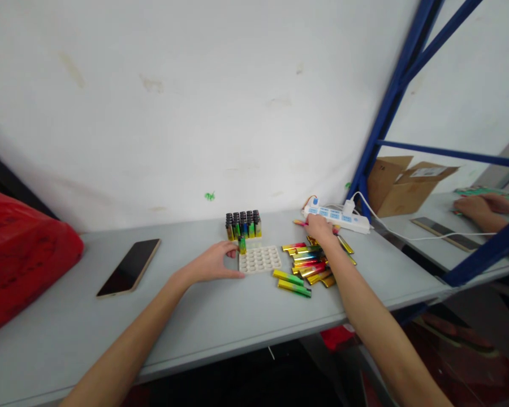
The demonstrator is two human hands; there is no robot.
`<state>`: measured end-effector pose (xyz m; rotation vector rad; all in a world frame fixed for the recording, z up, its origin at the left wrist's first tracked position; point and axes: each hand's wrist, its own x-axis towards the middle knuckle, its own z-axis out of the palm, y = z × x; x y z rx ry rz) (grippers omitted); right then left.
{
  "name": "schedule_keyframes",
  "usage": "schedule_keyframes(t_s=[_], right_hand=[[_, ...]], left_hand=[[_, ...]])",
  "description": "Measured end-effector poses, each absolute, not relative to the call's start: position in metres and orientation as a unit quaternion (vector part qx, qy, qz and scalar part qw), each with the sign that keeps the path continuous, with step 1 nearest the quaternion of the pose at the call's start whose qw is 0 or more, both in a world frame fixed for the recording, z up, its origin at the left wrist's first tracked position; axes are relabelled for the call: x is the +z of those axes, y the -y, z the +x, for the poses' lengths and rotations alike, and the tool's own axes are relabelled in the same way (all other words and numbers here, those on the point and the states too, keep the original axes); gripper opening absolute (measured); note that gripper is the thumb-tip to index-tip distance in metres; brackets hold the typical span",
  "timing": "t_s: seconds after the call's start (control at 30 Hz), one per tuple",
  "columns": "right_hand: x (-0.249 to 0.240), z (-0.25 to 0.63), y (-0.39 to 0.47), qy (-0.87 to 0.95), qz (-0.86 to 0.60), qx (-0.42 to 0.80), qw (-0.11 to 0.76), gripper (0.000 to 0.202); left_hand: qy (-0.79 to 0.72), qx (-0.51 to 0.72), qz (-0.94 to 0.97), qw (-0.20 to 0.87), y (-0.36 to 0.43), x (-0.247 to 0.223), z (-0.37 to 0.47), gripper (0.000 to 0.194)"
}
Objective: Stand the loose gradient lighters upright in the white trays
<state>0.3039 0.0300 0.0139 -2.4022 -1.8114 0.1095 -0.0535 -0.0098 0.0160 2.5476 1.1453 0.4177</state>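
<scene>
A white tray (261,261) with rows of round holes lies on the grey table. One yellow-green lighter (242,245) stands upright at its back left corner. My left hand (216,261) is beside the tray's left edge, thumb and fingers apart, nothing between them. Behind the tray stands a block of upright lighters (244,226) with black tops. To the right, shiny yellow, red, green and blue lighter-shaped pieces (309,263) lie in a loose pile. My right hand (319,228) reaches over the pile's far side with its fingers pointing down; the fingertips are hidden.
A phone (129,267) and a red bag (23,254) are on the left. A white power strip (338,218) with cables lies behind my right hand. Blue shelf posts (385,113), a cardboard box (401,189) and another person's hands (477,208) are at the right.
</scene>
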Motion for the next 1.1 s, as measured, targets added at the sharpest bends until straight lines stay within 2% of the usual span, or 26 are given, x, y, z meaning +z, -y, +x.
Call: schedule_keyframes(t_s=[0.07, 0.37, 0.47, 0.53, 0.6, 0.87, 1.0, 1.1], right_hand=[[0.014, 0.304, -0.033, 0.595, -0.797, 0.043, 0.088, 0.035], [0.016, 0.293, -0.044, 0.598, -0.704, 0.135, 0.358, 0.029], [0.011, 0.283, -0.045, 0.598, -0.623, 0.207, 0.459, 0.036], [0.008, 0.275, -0.044, 0.575, -0.539, 0.293, 0.542, 0.046], [0.007, 0.266, -0.042, 0.541, -0.476, 0.368, 0.588, 0.052], [0.020, 0.237, -0.028, 0.546, -0.391, 0.429, 0.604, 0.055], [0.028, 0.222, -0.013, 0.585, -0.325, 0.512, 0.539, 0.050], [0.030, 0.210, -0.004, 0.606, -0.329, 0.522, 0.501, 0.048]], left_hand=[[-0.401, 0.148, 0.890, 0.159, 0.010, 0.016, -0.053, 0.059], [-0.401, 0.142, 0.892, 0.154, 0.009, 0.014, -0.052, 0.057], [-0.397, 0.144, 0.893, 0.157, 0.010, 0.015, -0.052, 0.057], [-0.397, 0.145, 0.892, 0.160, 0.010, 0.015, -0.051, 0.057], [-0.396, 0.144, 0.893, 0.159, 0.011, 0.015, -0.052, 0.058], [-0.394, 0.150, 0.894, 0.153, 0.010, 0.013, -0.054, 0.057], [-0.393, 0.145, 0.895, 0.151, 0.010, 0.012, -0.054, 0.057], [-0.392, 0.147, 0.895, 0.154, 0.010, 0.013, -0.054, 0.058]])
